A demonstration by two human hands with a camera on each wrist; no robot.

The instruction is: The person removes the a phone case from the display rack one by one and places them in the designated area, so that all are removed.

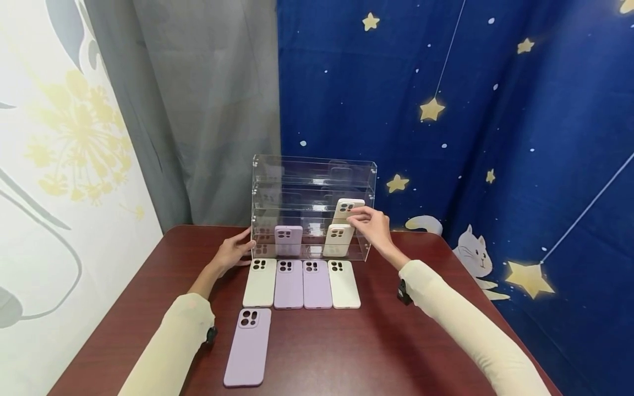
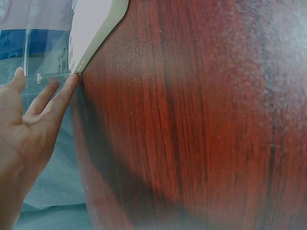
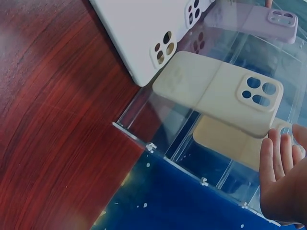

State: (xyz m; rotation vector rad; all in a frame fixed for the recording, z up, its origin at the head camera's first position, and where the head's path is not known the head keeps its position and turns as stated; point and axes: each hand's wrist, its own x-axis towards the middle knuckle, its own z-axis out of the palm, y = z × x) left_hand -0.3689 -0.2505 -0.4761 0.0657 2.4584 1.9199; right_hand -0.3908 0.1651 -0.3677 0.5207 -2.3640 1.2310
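Observation:
A clear acrylic display rack (image 1: 312, 203) with several tiers stands on the table. My right hand (image 1: 373, 226) is at its right side, thumb and fingers pinching the top part of a white phone case (image 1: 345, 208) on the second tier from the bottom. Below that, another white phone case (image 3: 216, 91) leans in the bottom tier, left of which sits a purple phone case (image 1: 288, 240). With fingers extended, my left hand (image 1: 231, 252) touches the rack's left side; the left wrist view shows this hand (image 2: 36, 124) with thumb and fingers apart.
In front of the rack lies a row of white and purple cases (image 1: 317, 284), side by side. Nearer to me, a single purple case (image 1: 248, 347) rests on the dark red table (image 1: 376, 352). Behind the table hang grey and blue starry curtains (image 1: 337, 82).

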